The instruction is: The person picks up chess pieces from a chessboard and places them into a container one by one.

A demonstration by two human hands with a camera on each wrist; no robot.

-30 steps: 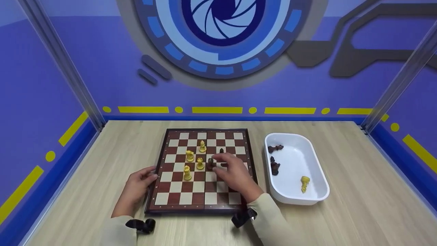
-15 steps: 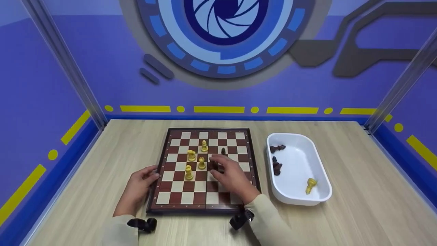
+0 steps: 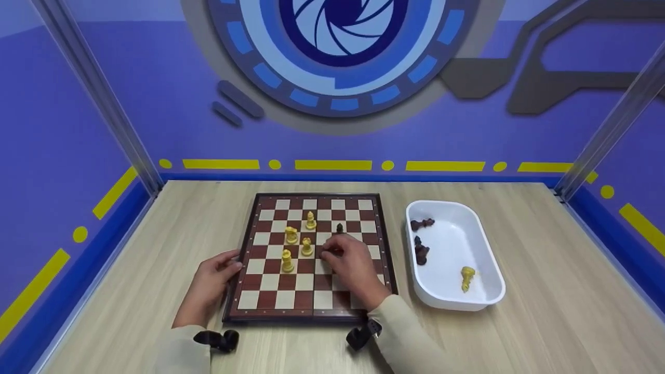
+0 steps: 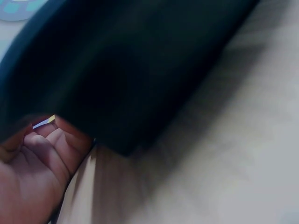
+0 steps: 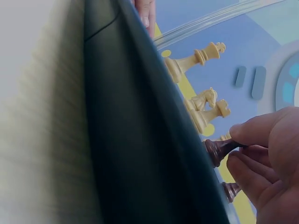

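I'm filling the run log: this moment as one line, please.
right hand: pinches dark piece; left hand: at left edge of board; board: four yellow pieces upright; tray: yellow piece, dark pieces lying

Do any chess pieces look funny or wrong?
Nothing looks spilled. One yellow piece and some dark pieces lie on their sides in the white tray. Odd, since four yellow pieces stand upright on the chessboard.

Looking like a small exhibition or lab booth. Closing in a wood table at left, right and far side with purple walls, meeting at metal posts in the far corners. Displaying a big blue emblem on the far wall and running yellow stripes low along all three.
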